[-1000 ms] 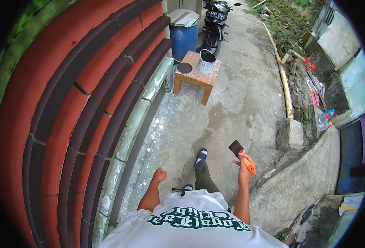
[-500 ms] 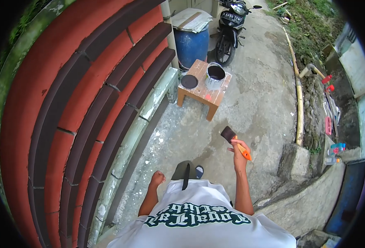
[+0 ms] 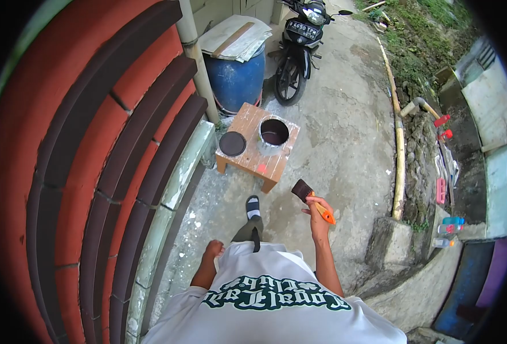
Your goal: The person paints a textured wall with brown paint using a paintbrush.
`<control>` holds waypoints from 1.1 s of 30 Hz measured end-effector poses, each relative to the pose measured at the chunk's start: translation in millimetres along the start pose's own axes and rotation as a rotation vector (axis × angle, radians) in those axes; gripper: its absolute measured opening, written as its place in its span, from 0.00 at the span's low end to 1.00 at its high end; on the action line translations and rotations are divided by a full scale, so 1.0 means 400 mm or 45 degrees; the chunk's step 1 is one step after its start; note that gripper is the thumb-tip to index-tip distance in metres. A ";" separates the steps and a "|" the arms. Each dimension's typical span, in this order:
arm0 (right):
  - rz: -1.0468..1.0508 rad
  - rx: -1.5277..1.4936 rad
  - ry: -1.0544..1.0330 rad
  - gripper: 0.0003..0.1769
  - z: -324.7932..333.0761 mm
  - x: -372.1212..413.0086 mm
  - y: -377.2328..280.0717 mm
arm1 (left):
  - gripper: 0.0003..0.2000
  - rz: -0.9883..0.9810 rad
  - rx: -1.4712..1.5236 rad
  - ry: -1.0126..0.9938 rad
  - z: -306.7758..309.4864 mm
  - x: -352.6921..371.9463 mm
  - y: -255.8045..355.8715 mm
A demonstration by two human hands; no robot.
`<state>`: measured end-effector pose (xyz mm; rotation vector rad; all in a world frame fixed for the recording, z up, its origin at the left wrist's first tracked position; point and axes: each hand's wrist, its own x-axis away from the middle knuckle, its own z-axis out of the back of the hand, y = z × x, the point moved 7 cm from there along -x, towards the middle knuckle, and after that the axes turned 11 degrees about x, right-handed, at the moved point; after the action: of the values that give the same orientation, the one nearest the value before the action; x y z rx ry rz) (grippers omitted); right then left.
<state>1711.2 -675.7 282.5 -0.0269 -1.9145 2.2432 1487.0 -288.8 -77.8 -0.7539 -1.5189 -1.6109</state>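
In my right hand is a paintbrush with an orange handle and wide bristles coated in dark brown. It is held in the air over the concrete, bristles toward the small wooden table. On that table a paint bucket holds dark brown paint, and a round dark lid lies to its left. My left hand hangs low by my side, fingers curled, with nothing visible in it. Left of me rises a red wall with dark brown ledges.
A blue barrel topped with boards stands behind the table, beside a pipe. Past it a motorcycle is parked. A bamboo pole edges the path on the right, near a concrete block and plastic bottles.
I have stepped forward, so the table, bucket and barrel appear nearer and lower. One sandalled foot now shows ahead of me. The paintbrush stays in my right hand.
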 end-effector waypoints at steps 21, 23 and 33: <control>-0.057 0.460 -0.660 0.13 -0.429 -1.046 0.385 | 0.08 -0.122 0.898 0.821 -0.037 0.056 0.320; -0.062 0.763 -0.736 0.13 -0.488 -1.127 0.533 | 0.11 0.133 0.885 0.940 -0.150 0.222 0.204; -0.271 1.558 -0.630 0.16 -0.661 -1.262 0.766 | 0.11 0.484 0.015 0.190 -0.814 0.706 0.066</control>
<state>2202.2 -541.9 -117.2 0.8904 -0.3145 2.9816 1392.6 -650.4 138.5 -0.8385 -1.1940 -1.3397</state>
